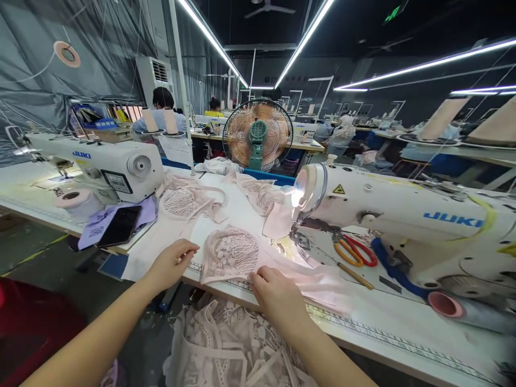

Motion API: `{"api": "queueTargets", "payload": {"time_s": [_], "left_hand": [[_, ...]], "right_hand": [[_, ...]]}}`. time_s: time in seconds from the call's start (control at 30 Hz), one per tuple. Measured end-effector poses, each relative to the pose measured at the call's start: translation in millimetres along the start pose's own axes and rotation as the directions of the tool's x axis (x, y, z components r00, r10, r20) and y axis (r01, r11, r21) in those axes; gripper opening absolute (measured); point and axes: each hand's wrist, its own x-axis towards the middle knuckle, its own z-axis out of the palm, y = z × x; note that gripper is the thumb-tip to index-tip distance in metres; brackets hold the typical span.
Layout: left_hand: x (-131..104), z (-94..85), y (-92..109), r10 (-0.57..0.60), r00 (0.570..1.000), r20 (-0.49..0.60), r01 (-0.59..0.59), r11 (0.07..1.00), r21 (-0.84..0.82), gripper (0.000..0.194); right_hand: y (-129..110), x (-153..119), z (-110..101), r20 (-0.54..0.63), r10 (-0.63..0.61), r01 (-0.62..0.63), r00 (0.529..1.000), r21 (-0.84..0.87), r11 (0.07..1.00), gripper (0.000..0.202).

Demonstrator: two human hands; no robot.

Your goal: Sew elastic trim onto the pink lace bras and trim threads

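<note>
A pale pink lace bra (231, 251) lies on the white sewing table, one cup at the front edge and its smooth fabric running right beside the sewing machine (387, 207). My right hand (278, 293) grips the lower right edge of that cup, fingers closed on the fabric. Just left of the cup, my left hand (171, 264) is raised with fingers curled and thumb pressed to them; whatever they may hold is too small to make out. Another lace cup (181, 201) lies behind my left hand, and more lace pieces (258, 193) lie near the lit needle area.
Orange- and red-handled scissors (355, 251) and a wooden-handled tool (355, 276) lie under the machine arm. A phone (120, 226) rests on purple paper at left, near a second machine (100, 166). Lace garments (234, 349) are heaped below the table edge. A fan (258, 134) stands behind.
</note>
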Motion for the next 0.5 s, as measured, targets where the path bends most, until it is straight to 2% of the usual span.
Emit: {"api": "queueTargets", "payload": {"time_s": [0.1,0.17,0.27,0.33,0.37,0.43,0.5], "left_hand": [[-4.8,7.9,-2.7,-0.036,0.998,0.052,0.037,0.999,-0.019,0.033],[1.4,13.6,-6.4,-0.065,0.997,0.052,0.066,0.997,-0.03,0.04],[27.0,25.6,-15.0,-0.14,0.99,0.002,0.14,0.988,-0.062,0.053],[49.1,35.0,-17.5,-0.173,0.985,0.01,0.173,0.979,-0.107,0.058],[58.7,38.8,-16.4,-0.177,0.984,0.029,0.18,0.975,-0.134,0.057],[69.8,41.2,-9.2,-0.168,0.983,0.074,0.18,0.965,-0.191,0.043],[66.0,34.4,2.2,-0.151,0.983,0.104,0.172,0.952,-0.251,0.028]], "right_hand": [[-5.2,2.4,-2.8,0.039,0.015,-0.014,0.999,-0.022,1.0,0.02],[-7.5,3.6,-7.9,0.047,0.038,-0.037,0.998,-0.029,0.999,0.021],[-8.8,4.3,-18.5,0.012,0.093,-0.092,0.996,-0.044,0.995,0.02],[-8.1,4.6,-25.3,-0.031,0.126,-0.127,0.992,-0.047,0.991,0.022],[-7.0,4.8,-28.4,-0.059,0.139,-0.142,0.989,-0.044,0.989,0.023],[-2.6,5.7,-34.1,-0.123,0.156,-0.16,0.98,-0.02,0.987,0.023],[4.3,7.3,-40.5,-0.195,0.166,-0.164,0.967,0.027,0.986,0.022]]}}
